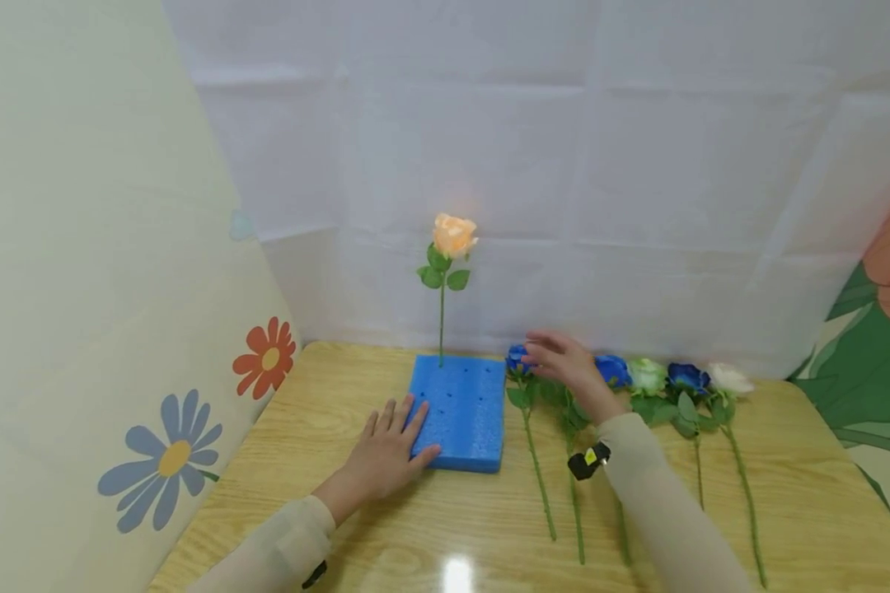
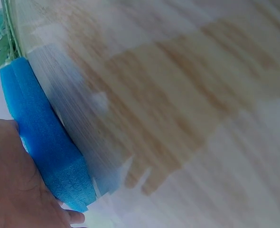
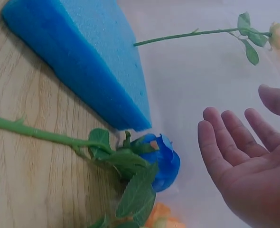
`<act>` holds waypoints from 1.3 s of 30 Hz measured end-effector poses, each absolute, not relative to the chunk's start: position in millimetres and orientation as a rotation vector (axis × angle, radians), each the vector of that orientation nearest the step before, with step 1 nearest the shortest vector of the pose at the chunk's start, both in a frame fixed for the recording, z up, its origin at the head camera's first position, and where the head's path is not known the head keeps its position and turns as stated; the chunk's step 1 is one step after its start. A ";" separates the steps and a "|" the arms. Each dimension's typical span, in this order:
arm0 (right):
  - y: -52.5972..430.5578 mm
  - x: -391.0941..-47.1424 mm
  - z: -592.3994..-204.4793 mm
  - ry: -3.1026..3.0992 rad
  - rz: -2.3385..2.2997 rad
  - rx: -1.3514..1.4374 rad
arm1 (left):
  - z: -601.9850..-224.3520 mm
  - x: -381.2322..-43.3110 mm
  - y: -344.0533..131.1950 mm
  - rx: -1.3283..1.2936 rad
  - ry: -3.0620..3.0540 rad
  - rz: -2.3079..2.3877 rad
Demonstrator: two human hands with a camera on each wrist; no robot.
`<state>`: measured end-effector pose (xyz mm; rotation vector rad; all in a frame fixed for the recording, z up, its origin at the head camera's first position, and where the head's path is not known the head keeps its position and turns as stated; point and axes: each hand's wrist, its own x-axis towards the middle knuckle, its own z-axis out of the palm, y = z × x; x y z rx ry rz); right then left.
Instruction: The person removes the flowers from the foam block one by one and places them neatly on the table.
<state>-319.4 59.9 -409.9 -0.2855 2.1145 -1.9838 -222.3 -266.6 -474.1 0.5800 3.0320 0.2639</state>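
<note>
A peach artificial rose stands upright with its stem in the far edge of a blue foam block, which has several small holes in its top. My left hand rests on the block's left front edge, fingers spread; the left wrist view shows it along the foam's side. Over the flower heads right of the block, my right hand hovers with nothing held. Nearest to it lies a blue rose, its stem toward the table's front. Part of a peach rose shows beside that one.
More roses lie in a row to the right: a blue one, a pale green one, a dark blue one and a white one. A white cloth hangs behind the wooden table.
</note>
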 end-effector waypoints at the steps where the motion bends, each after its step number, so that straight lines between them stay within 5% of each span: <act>1: 56.8 -321.0 -409.5 2.108 -1.988 -0.287 | -473.9 -222.3 -266.6 0.580 3.032 0.264; 39: -45.2 -366.8 -415.8 2.100 -1.954 -0.355 | -472.9 -224.5 -266.1 0.570 3.001 0.200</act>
